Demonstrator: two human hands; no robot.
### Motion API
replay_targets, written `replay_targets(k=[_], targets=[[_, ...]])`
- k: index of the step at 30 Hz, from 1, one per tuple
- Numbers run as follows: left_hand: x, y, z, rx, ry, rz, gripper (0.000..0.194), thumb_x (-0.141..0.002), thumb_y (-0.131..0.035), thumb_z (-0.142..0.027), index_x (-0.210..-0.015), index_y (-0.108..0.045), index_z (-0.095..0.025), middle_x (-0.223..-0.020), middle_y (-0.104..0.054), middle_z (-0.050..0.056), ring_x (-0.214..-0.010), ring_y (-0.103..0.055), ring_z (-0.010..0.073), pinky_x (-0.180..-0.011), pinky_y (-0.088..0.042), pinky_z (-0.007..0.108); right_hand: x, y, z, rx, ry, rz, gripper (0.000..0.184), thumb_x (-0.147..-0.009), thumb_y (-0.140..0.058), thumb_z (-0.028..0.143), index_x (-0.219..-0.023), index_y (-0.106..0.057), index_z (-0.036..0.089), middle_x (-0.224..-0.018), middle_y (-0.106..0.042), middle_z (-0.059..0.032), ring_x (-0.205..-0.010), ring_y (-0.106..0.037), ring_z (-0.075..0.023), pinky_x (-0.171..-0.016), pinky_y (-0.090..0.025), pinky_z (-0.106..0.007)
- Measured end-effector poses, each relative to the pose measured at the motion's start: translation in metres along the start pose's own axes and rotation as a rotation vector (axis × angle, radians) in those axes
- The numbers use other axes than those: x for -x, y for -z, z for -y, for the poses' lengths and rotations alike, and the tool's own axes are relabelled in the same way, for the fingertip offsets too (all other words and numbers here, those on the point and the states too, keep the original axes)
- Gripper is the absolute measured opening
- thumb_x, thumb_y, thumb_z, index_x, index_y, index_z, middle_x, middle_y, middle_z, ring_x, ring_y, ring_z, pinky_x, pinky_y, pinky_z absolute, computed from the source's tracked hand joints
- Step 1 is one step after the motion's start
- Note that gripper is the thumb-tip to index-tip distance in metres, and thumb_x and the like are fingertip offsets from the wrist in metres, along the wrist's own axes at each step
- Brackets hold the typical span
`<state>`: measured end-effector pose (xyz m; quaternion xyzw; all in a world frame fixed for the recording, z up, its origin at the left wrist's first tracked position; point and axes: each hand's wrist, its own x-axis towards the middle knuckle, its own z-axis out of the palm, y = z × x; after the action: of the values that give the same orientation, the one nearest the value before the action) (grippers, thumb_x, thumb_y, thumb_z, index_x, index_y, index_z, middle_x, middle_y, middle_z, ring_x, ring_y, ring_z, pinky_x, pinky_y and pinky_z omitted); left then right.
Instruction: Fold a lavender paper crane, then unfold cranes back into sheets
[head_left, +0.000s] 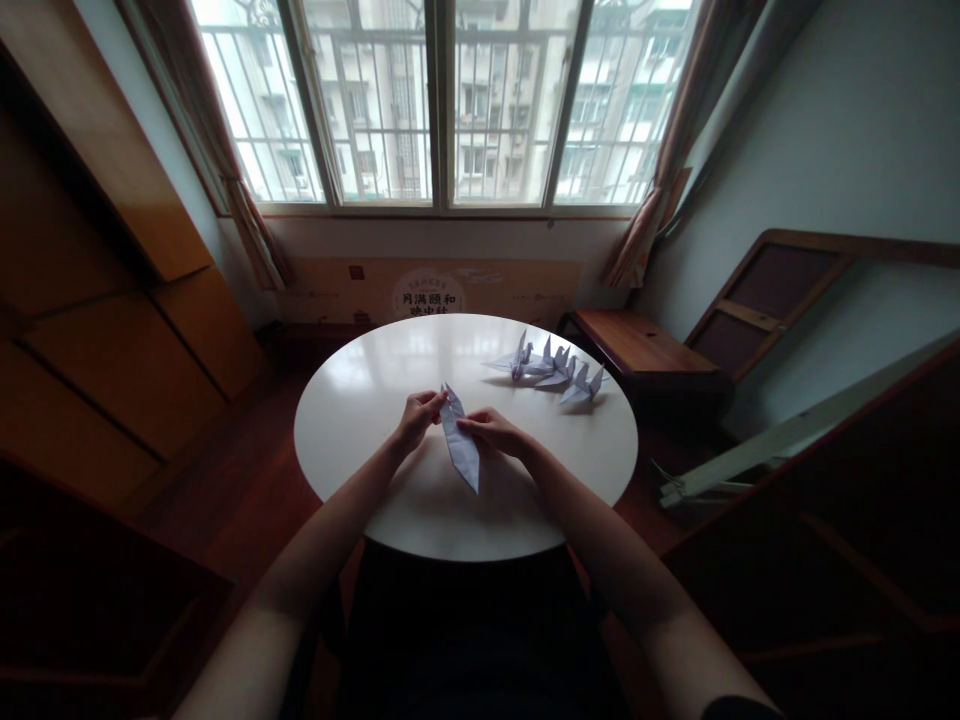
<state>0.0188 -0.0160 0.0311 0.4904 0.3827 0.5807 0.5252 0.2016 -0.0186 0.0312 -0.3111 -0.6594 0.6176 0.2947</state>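
A piece of folded origami paper (462, 450), pale grey-violet and long with pointed ends, is held between my two hands above the table. My left hand (420, 415) pinches it near its far tip, where the paper splits into narrow points. On the other side, my right hand (492, 428) grips its right edge around the middle, thumb and fingers closed. Its near end points down toward me. Several folded paper cranes (555, 368) of the same colour stand close together at the table's far right, apart from both hands.
The round white table (337, 430) fills the middle of the view. Behind it, a printed cardboard panel (322, 285) leans below the window. A low wooden bench (637, 342) stands at the right, and wooden cabinets (112, 370) line the left.
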Motion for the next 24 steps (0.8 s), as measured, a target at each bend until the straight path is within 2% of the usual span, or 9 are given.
replay_targets(k=[8, 17, 24], targets=[[-0.0030, 0.0028, 0.0015, -0.006, -0.052, -0.081, 0.037, -0.062, -0.079, -0.044, -0.056, -0.061, -0.013, -0.046, -0.046, -0.003, -0.044, -0.037, 0.0057, -0.045, -0.027, 0.022, 0.0036, -0.0030, 0.0069, 0.009, -0.030, 0.016, 0.053, -0.062, -0.073, 0.062, -0.059, -0.053, 0.013, -0.054, -0.039, 0.0050, -0.051, -0.033, -0.0061, -0.049, -0.022, -0.022], [-0.0017, 0.0003, -0.0056, 0.075, -0.051, -0.149, 0.034, -0.060, -0.081, -0.040, -0.058, -0.059, -0.014, -0.047, -0.045, -0.005, -0.044, -0.036, 0.0056, -0.047, -0.028, 0.022, 0.0031, 0.0016, 0.0030, 0.076, -0.029, 0.083, 0.052, -0.068, -0.070, 0.061, -0.060, -0.053, 0.013, -0.052, -0.038, 0.0061, -0.048, -0.030, -0.0051, -0.048, -0.018, -0.023], [-0.0018, 0.0009, -0.0052, 0.119, -0.034, -0.145, 0.034, -0.059, -0.082, -0.038, -0.060, -0.057, -0.015, -0.048, -0.044, -0.006, -0.045, -0.036, 0.0053, -0.047, -0.027, 0.022, 0.0045, -0.0002, 0.0058, 0.075, -0.030, 0.083, 0.051, -0.067, -0.070, 0.060, -0.060, -0.053, 0.012, -0.052, -0.039, 0.0057, -0.048, -0.031, -0.0050, -0.047, -0.019, -0.023]])
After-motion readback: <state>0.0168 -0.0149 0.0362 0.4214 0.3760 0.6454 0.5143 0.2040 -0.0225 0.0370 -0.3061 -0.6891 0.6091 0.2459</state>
